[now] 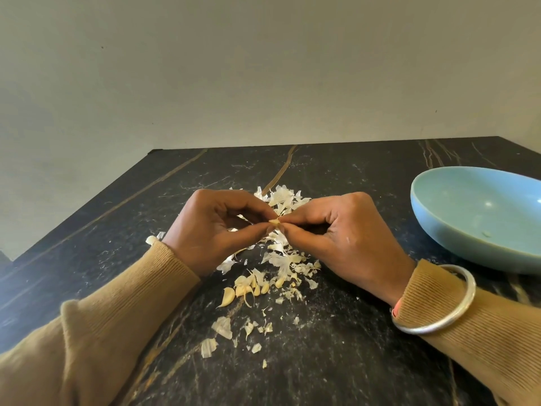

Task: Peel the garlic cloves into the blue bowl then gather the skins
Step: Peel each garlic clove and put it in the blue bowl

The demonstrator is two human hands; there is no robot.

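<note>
Tan sleeves fill the near edge. Dark table holds it all. Blue bowl sits at the R side, partly cut off by the frame. Left hand & right hand are just left of the bowl, fingertips meeting. Skins lie in a heap left of the bowl, under the hands. Loose cloves lie left of the bowl too. One small clove is pinched by both hands. Best way, I think: hold it tight w/ one hand, pull skin w/ the other. Fingers hide most of it, so can't tell how much skin is left
</note>
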